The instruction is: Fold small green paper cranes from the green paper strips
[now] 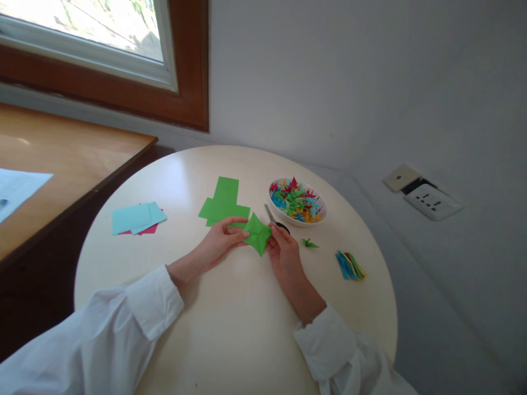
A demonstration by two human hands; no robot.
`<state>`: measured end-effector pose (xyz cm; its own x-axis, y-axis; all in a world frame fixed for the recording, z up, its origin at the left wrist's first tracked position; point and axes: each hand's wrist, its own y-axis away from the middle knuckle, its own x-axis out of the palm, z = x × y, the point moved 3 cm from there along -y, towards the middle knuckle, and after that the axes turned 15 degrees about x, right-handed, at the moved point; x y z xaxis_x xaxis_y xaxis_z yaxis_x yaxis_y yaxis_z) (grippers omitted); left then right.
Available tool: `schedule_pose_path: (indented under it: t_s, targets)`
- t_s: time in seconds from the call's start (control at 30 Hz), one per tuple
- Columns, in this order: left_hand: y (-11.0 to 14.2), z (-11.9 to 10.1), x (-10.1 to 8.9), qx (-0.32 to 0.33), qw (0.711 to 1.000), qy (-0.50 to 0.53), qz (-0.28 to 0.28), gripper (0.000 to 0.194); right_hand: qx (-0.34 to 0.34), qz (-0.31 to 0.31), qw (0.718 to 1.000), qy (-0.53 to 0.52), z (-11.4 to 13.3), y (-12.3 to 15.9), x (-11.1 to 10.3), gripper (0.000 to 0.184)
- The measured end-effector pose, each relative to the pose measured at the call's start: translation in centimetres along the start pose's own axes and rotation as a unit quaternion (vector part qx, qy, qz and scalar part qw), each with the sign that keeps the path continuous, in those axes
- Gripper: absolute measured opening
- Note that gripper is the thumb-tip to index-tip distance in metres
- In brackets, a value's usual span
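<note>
A creased piece of green origami paper (258, 233), roughly a four-pointed shape, is held up between both hands above the table. My left hand (224, 240) pinches its left edge between thumb and fingers. At its right corner, my right hand (284, 249) grips it with the fingertips. Behind the hands lie several flat green paper sheets (225, 200), overlapping one another. A pair of scissors (269, 213) with black handles rests just beyond my right hand, which partly hides the handles. A small folded green paper crane (309, 243) sits to the right of that hand.
A white bowl (297, 221) full of colourful paper cranes stands at the back right of the round table (197, 351). Light blue and red paper sheets (138, 218) lie at the left. A stack of coloured paper strips (349, 266) is at the right, near the wall.
</note>
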<state>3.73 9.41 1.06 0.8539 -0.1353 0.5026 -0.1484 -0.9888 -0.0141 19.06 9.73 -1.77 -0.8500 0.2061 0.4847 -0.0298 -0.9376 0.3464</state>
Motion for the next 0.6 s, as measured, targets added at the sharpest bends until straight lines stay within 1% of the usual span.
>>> schedule_pose_path:
  t_s: [0.17,0.37,0.5,0.6]
  targets:
    - [-0.09,0.03,-0.14,0.001,1.000,-0.019,-0.024,0.031,-0.018,0.004,1.000,-0.012,0.25,0.01,-0.11,0.019]
    - [-0.23,0.07,-0.25,0.007,0.998,-0.057,-0.027,0.023,0.001,0.012,1.000,-0.017,0.25,0.35,0.28,0.020]
    - [-0.25,0.10,-0.26,0.009,0.998,-0.050,-0.022,0.024,0.010,0.019,1.000,-0.022,0.28,0.57,0.50,0.023]
    - [-0.23,0.12,-0.22,0.003,0.999,-0.039,-0.018,0.026,0.019,0.034,0.999,-0.019,0.30,0.71,0.68,0.020]
